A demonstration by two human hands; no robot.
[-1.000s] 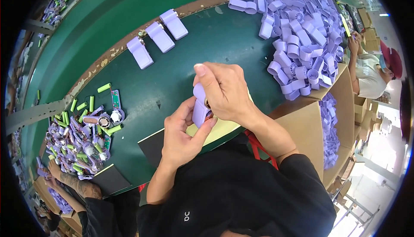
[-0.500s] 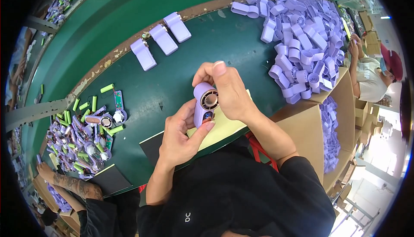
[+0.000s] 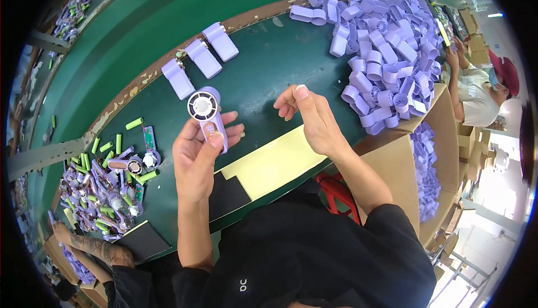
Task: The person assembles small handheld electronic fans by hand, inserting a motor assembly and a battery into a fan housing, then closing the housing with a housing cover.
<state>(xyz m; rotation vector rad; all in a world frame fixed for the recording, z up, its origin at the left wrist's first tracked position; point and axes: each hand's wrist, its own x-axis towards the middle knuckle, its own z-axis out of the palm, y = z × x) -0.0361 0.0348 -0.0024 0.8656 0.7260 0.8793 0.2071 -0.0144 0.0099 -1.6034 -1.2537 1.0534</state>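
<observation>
My left hand [image 3: 193,165] holds a small lilac handheld fan [image 3: 212,92] by its handle, thumb across the front. The fan's round grille faces up, with a dark ring and a pale centre. My right hand [image 3: 316,123] is apart from it, over the bench, with its fingers loosely bent, the thumb raised and nothing visible in it. Beyond the held fan, three similar lilac fan bodies [image 3: 204,59] lie in a slanting row near the bench's far rim. A yellow sheet [image 3: 274,159] lies on the bench below and between my hands, beside a black mat [image 3: 228,197].
A heap of empty lilac fan shells [image 3: 386,56] covers the right of the green bench [image 3: 258,61]. Below it stands an open cardboard box [image 3: 392,168] of more shells. At left is a pile of fan parts and green batteries [image 3: 101,190], near a co-worker's tattooed forearm [image 3: 98,246].
My left hand has moved left with the fan and turned its grille upward. My right hand has come off the fan and shifted right, uncovering the yellow sheet.
</observation>
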